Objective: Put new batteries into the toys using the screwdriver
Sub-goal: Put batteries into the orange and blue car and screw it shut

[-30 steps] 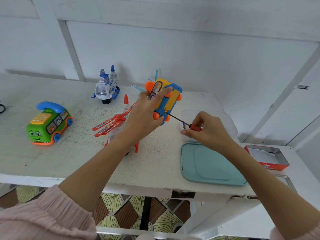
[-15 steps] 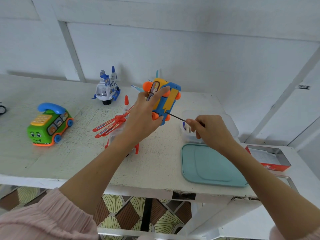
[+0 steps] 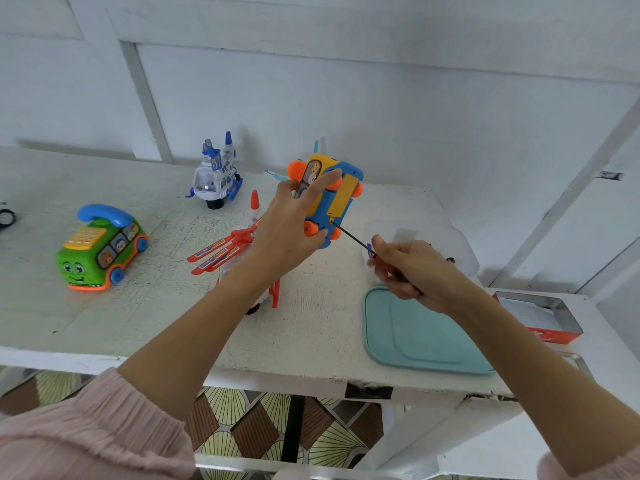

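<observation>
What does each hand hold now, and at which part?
The left hand grips the blue and yellow toy around its body, underside facing the person. The right hand grips the screwdriver by its red handle.

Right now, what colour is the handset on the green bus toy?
Blue: the handset shows best in the head view.

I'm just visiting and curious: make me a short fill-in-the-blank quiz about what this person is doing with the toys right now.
1. The left hand holds the blue and yellow toy car up, with its ____ turned toward the camera.
2. The right hand grips a ____ whose tip meets the yellow cover.
3. The green toy bus on the table carries a ____ telephone handset.
4. The teal lid lies ____ the right forearm.

Missing words: underside; screwdriver; blue; under
</observation>
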Available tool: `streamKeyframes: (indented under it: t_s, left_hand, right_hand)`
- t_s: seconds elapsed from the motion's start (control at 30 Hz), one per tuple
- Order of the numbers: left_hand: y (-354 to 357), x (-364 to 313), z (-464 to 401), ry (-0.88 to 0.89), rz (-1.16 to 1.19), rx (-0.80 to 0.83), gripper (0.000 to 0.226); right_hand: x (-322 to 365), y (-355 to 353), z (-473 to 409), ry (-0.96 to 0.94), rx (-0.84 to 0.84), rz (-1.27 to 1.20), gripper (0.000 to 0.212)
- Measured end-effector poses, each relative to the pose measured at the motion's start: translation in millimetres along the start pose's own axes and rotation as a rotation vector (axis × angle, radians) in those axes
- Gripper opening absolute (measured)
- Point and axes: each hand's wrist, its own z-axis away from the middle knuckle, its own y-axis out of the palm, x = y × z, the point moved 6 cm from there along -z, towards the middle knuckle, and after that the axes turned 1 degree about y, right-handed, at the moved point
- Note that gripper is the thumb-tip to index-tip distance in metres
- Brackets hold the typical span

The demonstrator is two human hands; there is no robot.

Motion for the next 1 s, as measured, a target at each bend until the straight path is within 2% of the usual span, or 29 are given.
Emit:
streamKeyframes:
  t_s: [0.1,0.2,0.27,0.37,0.47,0.53,0.67,0.83,0.93,1.0]
  left_hand:
    - [0,2,0,0.003,-0.015,-0.004,0.076]
    - [-1,4,-2,-0.003,-0.034,-0.017,0.076]
    - [-4,2,-3,-0.005,-0.034,-0.040,0.076]
    - [-7,-3,-4,0.017,-0.034,-0.060,0.076]
    - [-12,-5,-3,0.025,-0.002,-0.081,0.074]
    - [-15,-4,-2,0.038,0.007,-0.091,0.075]
    - [-21,-5,-4,0.030,0.005,-0.100,0.076]
    - [-26,-5,-1,0.015,0.022,-0.066,0.072]
    - [-28,-4,1,0.017,0.048,-0.043,0.071]
    - [-30,-4,0,0.029,0.044,-0.025,0.071]
  right_hand:
    - [14,-7,2,-0.165,-0.185,0.184,0.028]
    - [31,-8,12,-0.431,-0.441,0.697,0.027]
    - [33,-1,17,-0.508,-0.544,0.987,0.032]
    - [31,4,19,-0.568,-0.563,1.031,0.038]
    - [34,4,20,-0.578,-0.503,0.850,0.038]
    - [37,3,20,-0.509,-0.444,0.670,0.035]
    - [26,3,16,-0.200,-0.184,0.046,0.036]
    - [5,22,14,0.192,0.146,-0.428,0.034]
    - [1,29,18,0.307,0.286,-0.606,0.029]
    - [1,30,19,0.303,0.318,-0.590,0.030]
